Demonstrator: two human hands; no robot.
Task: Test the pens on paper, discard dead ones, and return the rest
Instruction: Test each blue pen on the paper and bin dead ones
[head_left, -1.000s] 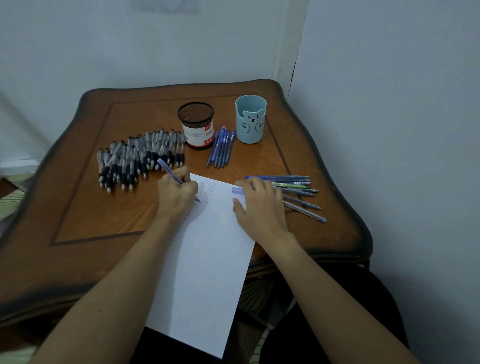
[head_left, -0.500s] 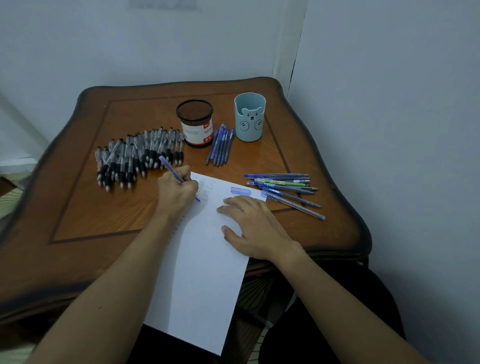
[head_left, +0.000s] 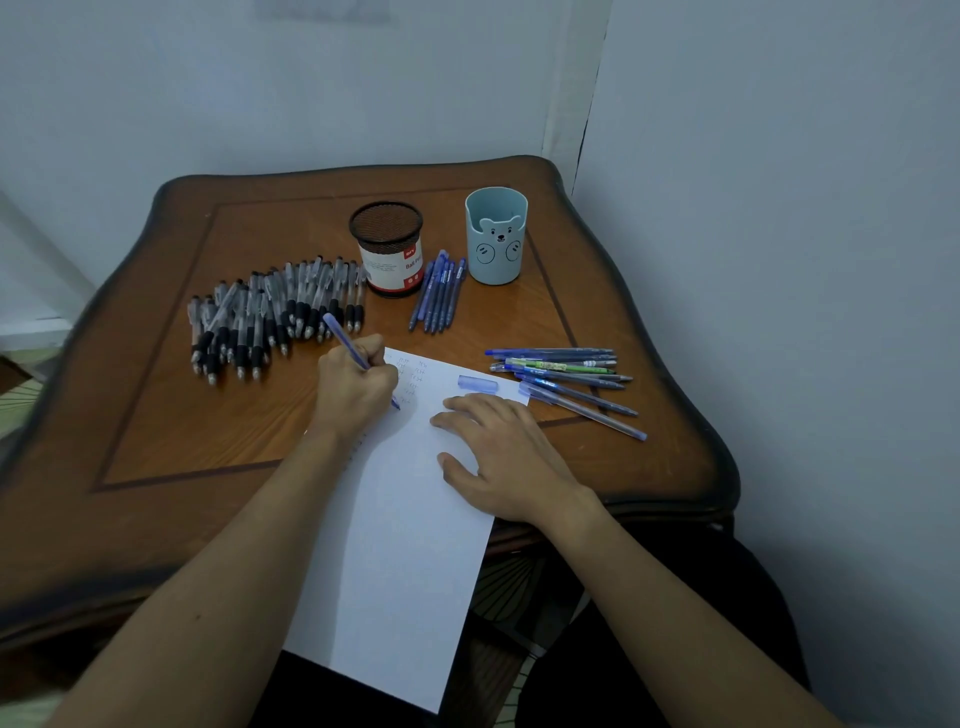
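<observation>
Left fingers (head_left: 378, 361): curled and clamped round a blue pen (head_left: 340, 335). Its tip is pressed to the paper just below them, and its back end is tilted up and away to the far left.
Right fingers (head_left: 470, 408): kept straight and slightly spread, laid flat on the sheet; nothing is grasped.
Left hand (head_left: 356, 387): rested on the left edge of the paper, knuckles turned upward.
Right hand (head_left: 506, 454): pressed palm-down on the paper's right side.
Paper (head_left: 395, 545): a white sheet, lying under both sets of fingers and stretched back toward the person; its near end is hung over the table (head_left: 208, 415) edge. Faint blue marks are seen in rows between the two sets of fingers.
Pen cap (head_left: 478, 383): a clear blue cap, left on the sheet just beyond the right fingertips, untouched.
Black-grip pens (head_left: 270, 317): a large heap, spread out beyond and left of the left fingers.
Mesh cup (head_left: 387, 249): black with a red-and-white label, stood upright beyond the left fingers.
Bear cup (head_left: 496, 236): pale blue, stood upright well beyond the right fingers.
Blue pens (head_left: 439, 296): laid side by side in front of the gap between the two cups, on the side nearer the fingers.
Mixed pens (head_left: 566, 376): fanned out to the right of the right fingers, mostly blue with one green.
</observation>
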